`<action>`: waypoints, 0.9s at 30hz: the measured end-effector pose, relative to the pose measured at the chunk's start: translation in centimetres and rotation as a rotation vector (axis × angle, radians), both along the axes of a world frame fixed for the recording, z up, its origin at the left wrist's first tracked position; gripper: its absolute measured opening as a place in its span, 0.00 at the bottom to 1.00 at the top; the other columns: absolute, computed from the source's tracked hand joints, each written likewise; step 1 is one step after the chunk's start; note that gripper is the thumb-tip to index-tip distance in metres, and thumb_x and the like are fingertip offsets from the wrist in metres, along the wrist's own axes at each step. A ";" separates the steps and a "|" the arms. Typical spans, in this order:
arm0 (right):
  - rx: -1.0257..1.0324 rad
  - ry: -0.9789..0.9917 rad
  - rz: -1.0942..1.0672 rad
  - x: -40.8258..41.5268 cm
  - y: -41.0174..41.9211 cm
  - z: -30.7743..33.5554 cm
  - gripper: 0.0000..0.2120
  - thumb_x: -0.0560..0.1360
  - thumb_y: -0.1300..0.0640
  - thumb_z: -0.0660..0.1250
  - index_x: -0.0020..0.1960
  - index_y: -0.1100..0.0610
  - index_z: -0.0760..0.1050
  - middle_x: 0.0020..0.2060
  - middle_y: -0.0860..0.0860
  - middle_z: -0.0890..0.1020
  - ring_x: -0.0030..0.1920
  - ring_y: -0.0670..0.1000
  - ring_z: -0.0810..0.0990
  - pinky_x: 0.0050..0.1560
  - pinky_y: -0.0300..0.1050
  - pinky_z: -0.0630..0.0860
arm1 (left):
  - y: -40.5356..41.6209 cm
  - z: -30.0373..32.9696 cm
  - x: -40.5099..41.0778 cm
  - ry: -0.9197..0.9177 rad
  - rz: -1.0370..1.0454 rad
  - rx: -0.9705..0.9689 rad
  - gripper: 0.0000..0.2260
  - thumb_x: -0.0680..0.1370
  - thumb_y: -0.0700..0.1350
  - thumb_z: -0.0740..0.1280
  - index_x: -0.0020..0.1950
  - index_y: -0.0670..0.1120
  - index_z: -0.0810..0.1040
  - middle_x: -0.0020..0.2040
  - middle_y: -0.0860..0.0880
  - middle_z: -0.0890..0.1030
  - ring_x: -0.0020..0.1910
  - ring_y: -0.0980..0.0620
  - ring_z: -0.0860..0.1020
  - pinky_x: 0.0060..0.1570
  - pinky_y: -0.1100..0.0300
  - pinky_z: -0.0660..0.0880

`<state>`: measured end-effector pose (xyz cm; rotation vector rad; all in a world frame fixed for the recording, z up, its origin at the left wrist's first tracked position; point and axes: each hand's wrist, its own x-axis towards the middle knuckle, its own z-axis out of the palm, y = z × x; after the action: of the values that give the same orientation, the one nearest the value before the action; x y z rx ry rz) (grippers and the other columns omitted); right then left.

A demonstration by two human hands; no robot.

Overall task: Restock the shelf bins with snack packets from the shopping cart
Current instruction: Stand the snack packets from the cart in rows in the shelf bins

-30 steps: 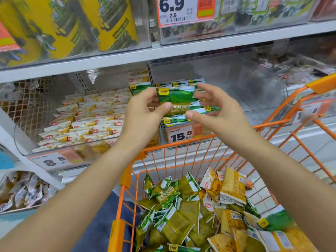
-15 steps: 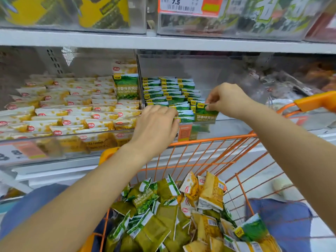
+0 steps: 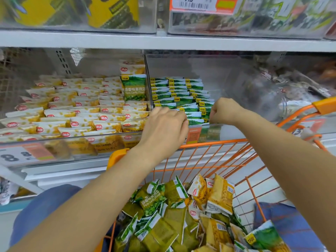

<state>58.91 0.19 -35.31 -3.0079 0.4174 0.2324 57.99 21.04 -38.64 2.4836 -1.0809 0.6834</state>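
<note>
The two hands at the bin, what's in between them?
Between the left hand and right hand, the head view shows green pea packets lined up in the clear bin.

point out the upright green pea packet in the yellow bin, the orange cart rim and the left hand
upright green pea packet (image 3: 134, 88), head view, middle of its front face
orange wire shopping cart (image 3: 209, 144), head view, top front rim
left hand (image 3: 163, 128), head view, back of the hand

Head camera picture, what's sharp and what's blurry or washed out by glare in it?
In the head view, the green pea packets in the bin and the packets in the orange cart read fairly sharp; the top shelf's yellow bags and the price tag are smeared; the clear bin wall on the right is hazy with reflections; the wide lens bends the shelf edge.
</note>
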 end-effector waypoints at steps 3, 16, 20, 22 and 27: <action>0.170 0.018 -0.024 -1.1 -0.2 0.9 0.06 0.73 0.52 0.71 0.44 0.55 0.81 0.43 0.54 0.82 0.45 0.55 0.79 0.43 0.43 0.74 | 0.7 1.1 -0.4 0.116 -0.093 -0.183 0.09 0.78 0.44 0.62 0.52 0.46 0.81 0.47 0.51 0.82 0.50 0.50 0.77 0.53 0.60 0.65; 0.367 -0.544 -0.145 -7.9 3.2 -0.8 0.14 0.77 0.53 0.65 0.61 0.56 0.77 0.59 0.53 0.80 0.60 0.56 0.76 0.54 0.46 0.69 | 5.3 4.9 7.8 0.770 0.523 -0.587 0.12 0.76 0.47 0.71 0.53 0.44 0.72 0.50 0.43 0.77 0.55 0.43 0.77 0.53 0.52 0.73; 0.655 -0.644 -0.174 -8.5 2.5 -0.1 0.12 0.77 0.54 0.67 0.59 0.55 0.77 0.52 0.48 0.79 0.60 0.50 0.76 0.56 0.42 0.68 | 5.7 4.2 7.5 0.668 0.531 -0.753 0.13 0.77 0.45 0.69 0.59 0.43 0.76 0.51 0.47 0.78 0.53 0.48 0.77 0.46 0.63 0.69; 0.796 -0.702 -0.140 -8.8 2.6 0.5 0.14 0.74 0.55 0.70 0.59 0.53 0.76 0.53 0.46 0.78 0.60 0.48 0.75 0.58 0.42 0.69 | 5.9 4.5 6.1 0.452 0.432 -0.931 0.08 0.77 0.43 0.69 0.55 0.44 0.77 0.48 0.49 0.78 0.50 0.49 0.78 0.43 0.64 0.70; 0.678 -0.655 0.175 -8.7 4.0 4.0 0.30 0.67 0.54 0.77 0.65 0.43 0.69 0.59 0.42 0.76 0.60 0.44 0.73 0.56 0.39 0.72 | 1.5 6.1 0.4 0.369 -0.095 -0.689 0.06 0.73 0.43 0.72 0.46 0.50 0.76 0.43 0.52 0.79 0.43 0.55 0.78 0.47 0.61 0.75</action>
<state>50.17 4.17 -31.35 -2.2630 -0.0044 -0.4921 58.35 22.51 -32.56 1.8501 -0.6690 0.4410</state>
